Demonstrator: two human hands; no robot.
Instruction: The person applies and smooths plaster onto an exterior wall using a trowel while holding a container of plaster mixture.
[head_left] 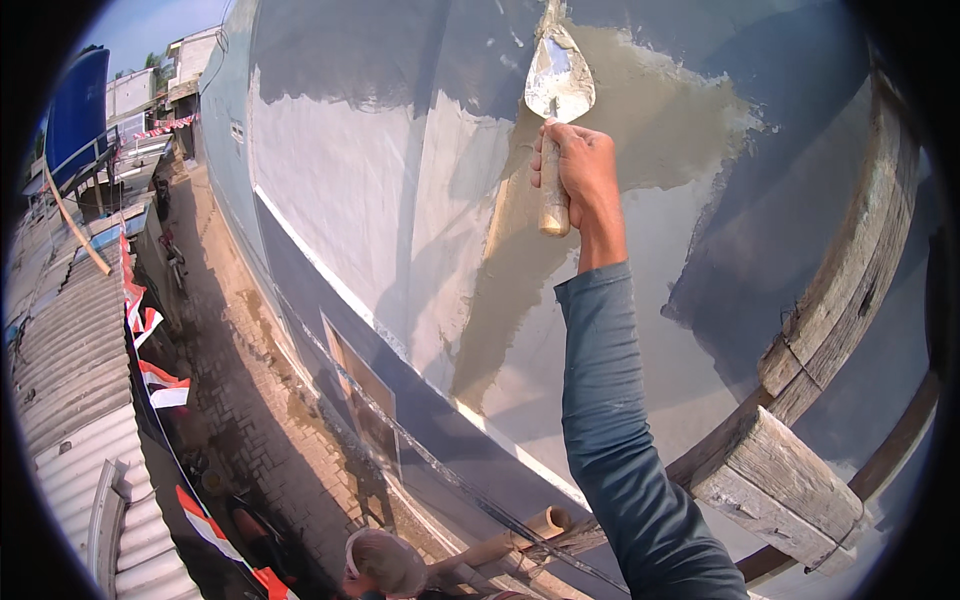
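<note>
My right hand [585,170] is wrapped round the wooden handle of a pointed trowel [562,85]. Wet grey-brown mortar coats parts of its blade, which lies against or close to the wall [340,150]. Around the blade spreads a fresh patch of mortar [660,120], with a strip running down to the lower left. At the lower edge, my left hand [359,583] shows only in part, in shadow, closed at the side of a pale, mortar-smeared bucket [388,562]. The bucket's contents are hard to make out.
Weathered timber beams [845,250] and a wooden block [780,485] stand at right; a bamboo pole [510,535] lies below. Far down at left run a paved alley [235,330], corrugated roofs [80,400] and red-and-white flags [165,385]. A blue tank [78,110] rises beyond.
</note>
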